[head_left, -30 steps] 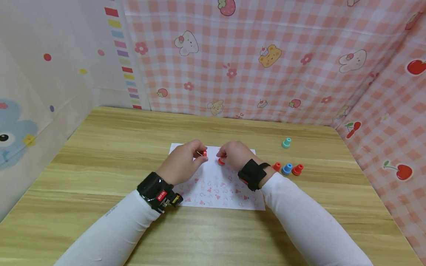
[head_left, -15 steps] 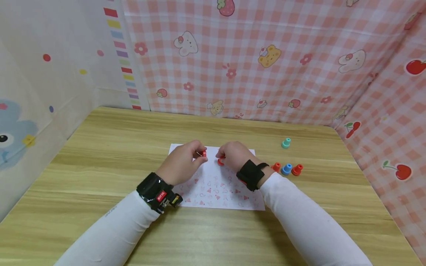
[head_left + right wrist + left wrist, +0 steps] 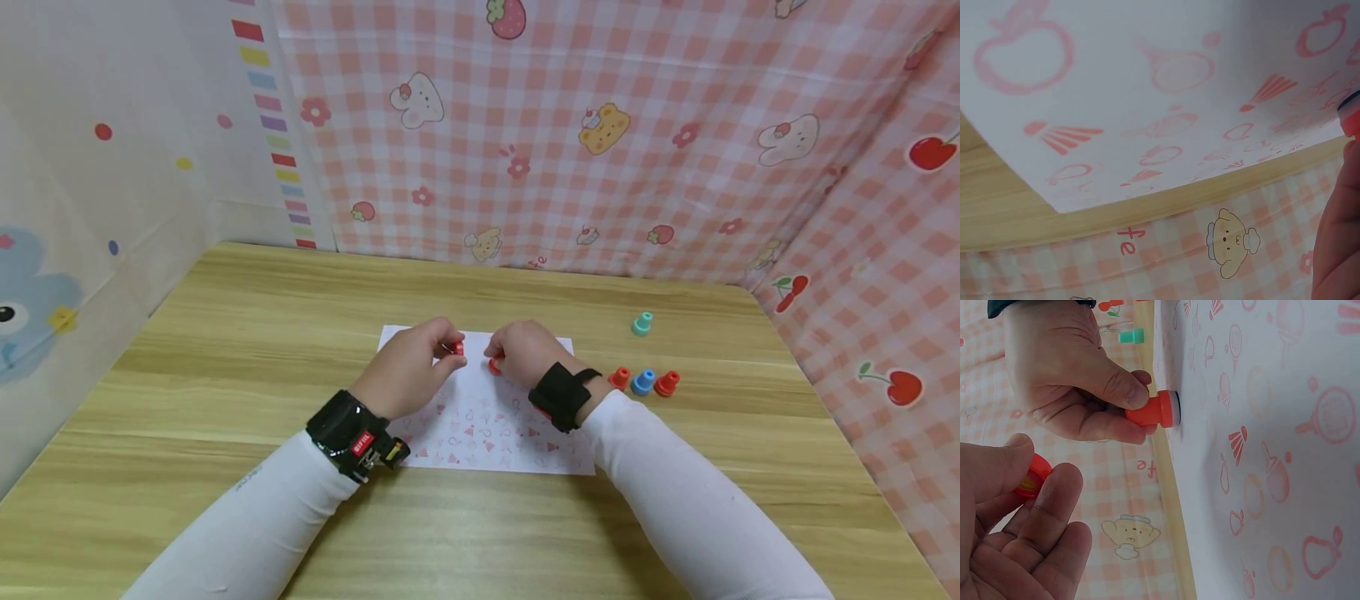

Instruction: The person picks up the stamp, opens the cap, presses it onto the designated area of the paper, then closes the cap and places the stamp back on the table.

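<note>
A pink-and-white checked cloth [image 3: 465, 158] printed with cartoon animals backs a wood-grain tabletop [image 3: 262, 325], where a white paper sheet [image 3: 480, 446] covered in red-pink prints (apples, rackets, shuttlecocks) lies flat. Two forearms in white sleeves [image 3: 251, 521], with black bands at the wrists, slant inward from the near edge. The left hand [image 3: 408, 362], raised above the sheet, pinches a small round red cap [image 3: 1039, 470] between thumb and fingertip. The right hand [image 3: 532, 354], knuckles up over the sheet's far half, grips a red plastic stamp [image 3: 1150, 412], pale end towards the paper; whether it touches is unclear. To the right stand two red stamps [image 3: 667, 383], a blue stamp [image 3: 643, 382] and, farther back, a mint-green stamp [image 3: 642, 324].
</note>
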Tool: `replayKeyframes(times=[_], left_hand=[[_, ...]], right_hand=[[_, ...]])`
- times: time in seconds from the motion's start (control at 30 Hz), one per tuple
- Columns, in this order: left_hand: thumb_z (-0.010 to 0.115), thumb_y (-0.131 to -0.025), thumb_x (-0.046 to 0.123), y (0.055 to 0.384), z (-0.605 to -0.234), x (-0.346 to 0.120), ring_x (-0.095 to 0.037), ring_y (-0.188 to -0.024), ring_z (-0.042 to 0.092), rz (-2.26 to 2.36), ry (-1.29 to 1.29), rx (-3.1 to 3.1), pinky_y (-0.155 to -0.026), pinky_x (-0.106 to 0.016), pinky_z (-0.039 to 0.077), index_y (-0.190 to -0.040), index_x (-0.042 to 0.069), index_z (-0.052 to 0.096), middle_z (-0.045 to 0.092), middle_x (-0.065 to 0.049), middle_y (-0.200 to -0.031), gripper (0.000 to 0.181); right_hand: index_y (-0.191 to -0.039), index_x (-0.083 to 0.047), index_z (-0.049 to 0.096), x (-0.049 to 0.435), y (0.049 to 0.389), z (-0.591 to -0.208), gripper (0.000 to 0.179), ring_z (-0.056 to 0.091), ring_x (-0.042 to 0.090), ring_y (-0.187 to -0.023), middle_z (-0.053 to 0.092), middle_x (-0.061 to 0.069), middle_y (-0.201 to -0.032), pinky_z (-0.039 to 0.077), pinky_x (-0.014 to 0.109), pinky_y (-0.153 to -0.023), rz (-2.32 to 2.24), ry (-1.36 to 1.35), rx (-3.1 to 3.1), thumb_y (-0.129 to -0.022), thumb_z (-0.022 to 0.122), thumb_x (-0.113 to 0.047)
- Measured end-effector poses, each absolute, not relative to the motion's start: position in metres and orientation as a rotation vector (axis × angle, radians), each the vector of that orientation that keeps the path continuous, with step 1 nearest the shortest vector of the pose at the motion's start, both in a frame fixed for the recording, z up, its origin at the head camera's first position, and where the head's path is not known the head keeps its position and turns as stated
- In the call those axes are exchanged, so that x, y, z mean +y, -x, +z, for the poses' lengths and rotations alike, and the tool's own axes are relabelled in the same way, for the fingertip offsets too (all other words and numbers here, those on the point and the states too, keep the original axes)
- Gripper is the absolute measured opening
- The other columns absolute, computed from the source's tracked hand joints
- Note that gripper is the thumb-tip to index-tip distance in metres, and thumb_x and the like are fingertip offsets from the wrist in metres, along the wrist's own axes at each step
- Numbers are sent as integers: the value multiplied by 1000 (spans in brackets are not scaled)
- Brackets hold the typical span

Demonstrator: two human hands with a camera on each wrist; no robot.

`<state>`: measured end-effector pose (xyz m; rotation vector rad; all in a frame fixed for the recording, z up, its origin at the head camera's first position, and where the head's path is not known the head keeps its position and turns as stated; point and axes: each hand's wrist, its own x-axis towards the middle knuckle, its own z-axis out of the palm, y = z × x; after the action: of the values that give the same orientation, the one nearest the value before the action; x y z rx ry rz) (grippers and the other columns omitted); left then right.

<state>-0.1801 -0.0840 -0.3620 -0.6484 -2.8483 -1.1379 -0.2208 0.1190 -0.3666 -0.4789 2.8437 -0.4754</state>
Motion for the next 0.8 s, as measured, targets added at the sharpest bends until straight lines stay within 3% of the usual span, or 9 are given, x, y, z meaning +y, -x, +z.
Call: replayKeyframes(times=[0.8], left_hand=[[73, -100, 19, 181, -364, -84, -21, -101, 74, -1104, 672, -2824, -82, -40, 58, -116, 9, 68, 77, -4, -106, 19]], right_hand=[[-116, -8, 81, 122, 220, -369, 22, 67, 17, -93, 80, 6, -114, 58, 34, -89, -512, 539, 2854, -98, 69, -2]])
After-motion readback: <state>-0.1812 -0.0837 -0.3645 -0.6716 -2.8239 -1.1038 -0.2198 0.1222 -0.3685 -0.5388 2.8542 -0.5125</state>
